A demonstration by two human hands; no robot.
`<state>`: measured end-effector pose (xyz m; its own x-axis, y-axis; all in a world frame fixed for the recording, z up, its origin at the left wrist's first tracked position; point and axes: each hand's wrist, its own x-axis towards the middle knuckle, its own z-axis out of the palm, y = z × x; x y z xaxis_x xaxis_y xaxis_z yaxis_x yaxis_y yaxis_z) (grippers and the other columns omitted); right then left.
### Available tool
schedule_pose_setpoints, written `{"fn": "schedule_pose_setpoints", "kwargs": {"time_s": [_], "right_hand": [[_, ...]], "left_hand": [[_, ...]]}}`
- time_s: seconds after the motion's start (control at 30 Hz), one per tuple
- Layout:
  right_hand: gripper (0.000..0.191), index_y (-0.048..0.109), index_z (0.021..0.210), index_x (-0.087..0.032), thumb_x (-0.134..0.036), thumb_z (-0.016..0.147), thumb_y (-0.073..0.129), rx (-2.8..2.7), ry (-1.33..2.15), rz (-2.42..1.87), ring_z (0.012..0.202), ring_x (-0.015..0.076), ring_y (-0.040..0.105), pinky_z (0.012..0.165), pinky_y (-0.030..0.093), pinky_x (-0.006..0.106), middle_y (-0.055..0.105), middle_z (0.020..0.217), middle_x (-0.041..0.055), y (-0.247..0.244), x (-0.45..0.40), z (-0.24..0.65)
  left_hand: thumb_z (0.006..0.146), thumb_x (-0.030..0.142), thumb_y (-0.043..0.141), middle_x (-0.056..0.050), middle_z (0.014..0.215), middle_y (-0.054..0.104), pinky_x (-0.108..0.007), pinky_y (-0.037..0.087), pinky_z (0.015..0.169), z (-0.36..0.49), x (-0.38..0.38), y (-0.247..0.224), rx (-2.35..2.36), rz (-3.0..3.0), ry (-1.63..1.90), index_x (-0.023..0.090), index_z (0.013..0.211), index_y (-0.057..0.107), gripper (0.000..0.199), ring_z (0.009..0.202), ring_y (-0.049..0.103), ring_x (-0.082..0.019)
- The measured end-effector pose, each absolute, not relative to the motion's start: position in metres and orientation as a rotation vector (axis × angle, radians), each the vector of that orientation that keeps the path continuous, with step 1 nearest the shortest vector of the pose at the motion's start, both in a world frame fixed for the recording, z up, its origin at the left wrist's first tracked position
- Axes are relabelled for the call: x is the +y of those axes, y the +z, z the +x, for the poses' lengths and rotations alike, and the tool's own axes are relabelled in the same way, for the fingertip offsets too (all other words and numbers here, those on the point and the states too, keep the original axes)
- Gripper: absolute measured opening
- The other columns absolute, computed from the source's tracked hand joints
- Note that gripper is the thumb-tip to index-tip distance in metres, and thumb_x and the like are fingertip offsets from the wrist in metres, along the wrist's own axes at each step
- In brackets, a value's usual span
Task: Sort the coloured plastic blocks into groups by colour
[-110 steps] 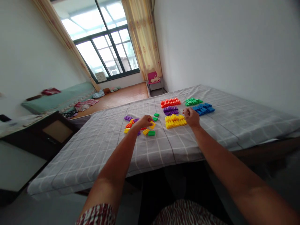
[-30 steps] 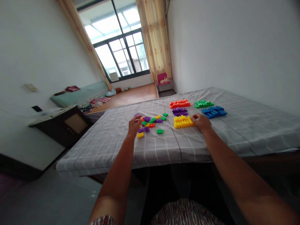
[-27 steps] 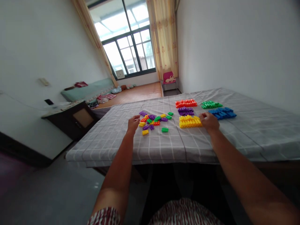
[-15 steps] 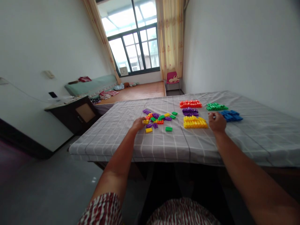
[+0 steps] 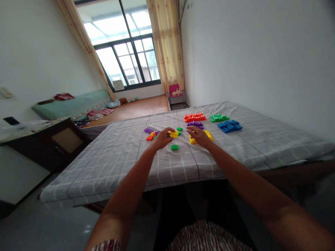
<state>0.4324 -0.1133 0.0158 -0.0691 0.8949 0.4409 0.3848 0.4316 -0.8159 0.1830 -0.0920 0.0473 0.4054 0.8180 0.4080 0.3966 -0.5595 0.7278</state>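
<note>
My left hand (image 5: 163, 138) is closed on yellow plastic blocks (image 5: 174, 134), raised in front of a mixed heap of blocks. My right hand (image 5: 200, 135) faces it with fingers bent and parted, and nothing shows between them. Behind and under the right hand lie yellow blocks (image 5: 208, 136), partly covered by it. A purple group (image 5: 195, 124) sits just beyond. Orange blocks (image 5: 150, 137) and purple blocks (image 5: 148, 130) from the mixed heap show to the left of my left hand. Nearer to me rests a lone green block (image 5: 175, 147).
Sorted rows of red-orange blocks (image 5: 195, 117), green blocks (image 5: 220, 118) and blue blocks (image 5: 229, 126) lie at the back and right of the table's checked grey cloth (image 5: 125, 164). A dark cabinet (image 5: 52, 143) stands left; a pink chair (image 5: 175, 91) is beyond the table.
My left hand has lifted yellow blocks from the heap and moved right. My right hand has come left from beside the blue blocks, toward the left one. The view has turned right.
</note>
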Motion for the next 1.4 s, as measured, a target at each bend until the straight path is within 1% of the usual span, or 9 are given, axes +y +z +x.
{"fn": "schedule_pose_setpoints", "kwargs": {"time_s": [0.13,0.27,0.33,0.53,0.67,0.8,0.9,1.13,1.4], "right_hand": [[0.039,0.060,0.105,-0.021,-0.051,0.080,0.060,-1.654,0.898,-0.971,0.065,0.0133,0.059,0.058,0.048,0.025,0.065,0.081,0.0006,0.006,-0.123,0.409],[0.044,0.059,0.099,-0.019,-0.048,0.068,0.072,-1.465,0.960,-1.066,0.069,0.0147,0.061,0.058,0.051,0.026,0.066,0.086,0.0032,-0.002,-0.114,0.441],[0.045,0.058,0.098,-0.018,-0.045,0.066,0.073,-1.324,0.859,-1.186,0.070,0.0152,0.062,0.058,0.052,0.027,0.066,0.088,0.0051,-0.002,-0.103,0.471],[0.035,0.061,0.103,-0.013,-0.037,0.078,0.062,-1.262,0.531,-1.655,0.066,0.0147,0.064,0.060,0.049,0.025,0.070,0.086,0.0086,-0.015,-0.067,0.531],[0.036,0.065,0.099,-0.014,-0.045,0.080,0.059,-1.382,0.302,-1.789,0.076,0.0179,0.066,0.066,0.047,0.026,0.071,0.090,0.0103,-0.024,-0.062,0.528],[0.038,0.068,0.090,-0.017,-0.053,0.081,0.056,-1.507,0.104,-1.878,0.081,0.0201,0.066,0.068,0.045,0.027,0.072,0.089,0.0089,-0.024,-0.068,0.527],[0.039,0.067,0.087,-0.017,-0.054,0.081,0.055,-1.546,0.105,-1.900,0.080,0.0195,0.065,0.069,0.044,0.027,0.071,0.087,0.0078,-0.022,-0.071,0.530],[0.031,0.067,0.089,-0.017,-0.045,0.081,0.056,-1.535,0.158,-1.867,0.083,0.0197,0.066,0.071,0.045,0.028,0.072,0.091,0.0077,-0.027,-0.061,0.533],[0.030,0.067,0.082,-0.018,-0.046,0.078,0.057,-1.561,0.199,-1.747,0.085,0.0205,0.065,0.075,0.047,0.030,0.072,0.089,0.0075,-0.031,-0.056,0.537]], "left_hand": [[0.071,0.010,0.060,-0.006,0.111,0.065,-0.029,0.055,0.078,0.223,-0.103,0.047,0.837,2.261,0.907,0.021,0.112,0.061,0.042,0.091,0.064,-0.016],[0.073,0.014,0.063,-0.013,0.138,0.047,-0.025,0.056,0.067,0.218,-0.104,0.035,0.799,2.284,0.918,0.022,0.127,0.055,0.055,0.094,0.063,-0.017],[0.074,0.018,0.064,-0.014,0.142,0.041,-0.025,0.057,0.065,0.205,-0.102,0.028,0.804,2.267,0.942,0.023,0.129,0.054,0.056,0.094,0.064,-0.017],[0.078,0.016,0.057,-0.013,0.136,0.048,-0.033,0.057,0.081,0.174,-0.093,0.009,0.934,2.161,1.067,0.019,0.120,0.060,0.042,0.088,0.065,-0.014],[0.078,0.015,0.057,-0.012,0.136,0.048,-0.034,0.057,0.081,0.168,-0.095,0.007,0.983,2.130,1.059,0.019,0.115,0.063,0.039,0.090,0.064,-0.015],[0.079,0.017,0.058,-0.011,0.136,0.049,-0.034,0.057,0.083,0.162,-0.099,0.014,1.031,2.149,1.083,0.020,0.109,0.067,0.032,0.111,0.058,-0.021],[0.079,0.020,0.059,-0.011,0.134,0.052,-0.033,0.057,0.082,0.151,-0.100,0.019,1.067,2.170,1.102,0.021,0.105,0.069,0.028,0.121,0.052,-0.024],[0.079,0.020,0.058,-0.009,0.119,0.064,-0.039,0.052,0.094,0.113,-0.088,0.024,1.240,2.175,1.266,0.020,0.096,0.072,0.022,0.117,0.056,-0.023],[0.076,0.017,0.055,-0.006,0.107,0.070,-0.034,0.055,0.081,0.089,-0.069,0.018,1.503,2.051,1.249,0.019,0.097,0.071,0.027,0.085,0.067,-0.017]]}}
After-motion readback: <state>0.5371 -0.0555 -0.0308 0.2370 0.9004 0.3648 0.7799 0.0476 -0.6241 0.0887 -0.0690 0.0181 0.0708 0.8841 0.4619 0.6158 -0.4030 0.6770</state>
